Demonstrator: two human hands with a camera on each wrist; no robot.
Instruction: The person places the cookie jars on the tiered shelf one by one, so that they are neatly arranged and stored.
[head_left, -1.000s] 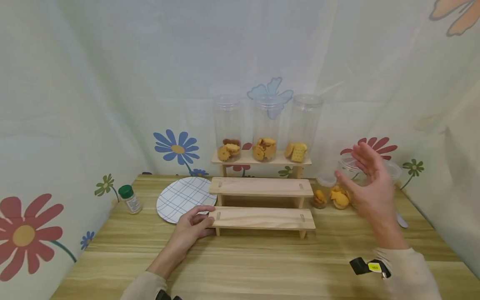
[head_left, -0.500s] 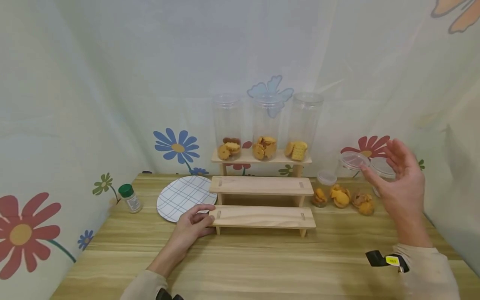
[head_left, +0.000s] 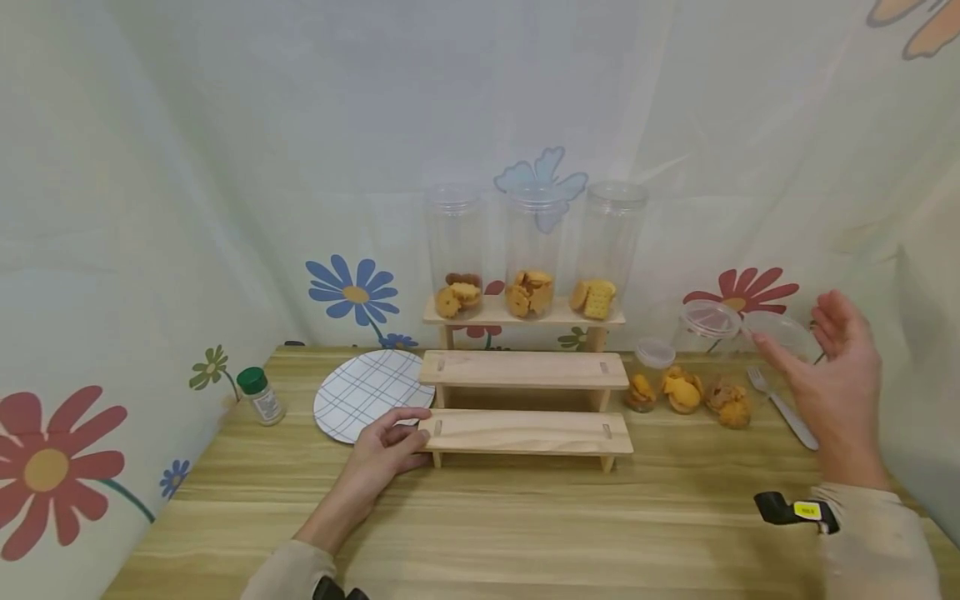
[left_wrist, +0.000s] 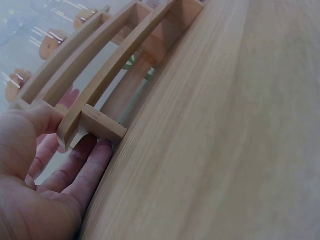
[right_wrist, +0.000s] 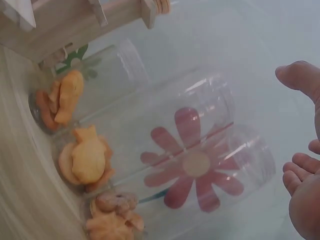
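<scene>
At the left end of a three-tier wooden display stand (head_left: 525,429), my left hand (head_left: 382,446) pinches the lowest step. In the left wrist view, the thumb lies over the plank's end and the fingers (left_wrist: 95,160) reach below it beside the leg. My right hand (head_left: 847,387) hangs in the air at the right, thumb and fingers apart, holding nothing. Nearest to it are three clear lidded jars on the table: a short jar (head_left: 641,392), a taller middle jar (head_left: 682,390) with fish-shaped crackers, and a right-hand jar (head_left: 729,404) with brownish biscuits.
Three tall clear jars of biscuits stand on the top tier, the left jar (head_left: 459,296), centre jar (head_left: 529,293) and right jar (head_left: 598,298). A fork (head_left: 783,408) lies at right. Left are a checked plate (head_left: 371,396) and a green-capped shaker (head_left: 260,396). Flowered cloth hangs behind.
My right hand has drawn away to the right from the jars, uncovering the right-hand jar and the fork. The left hand stays on the stand.
</scene>
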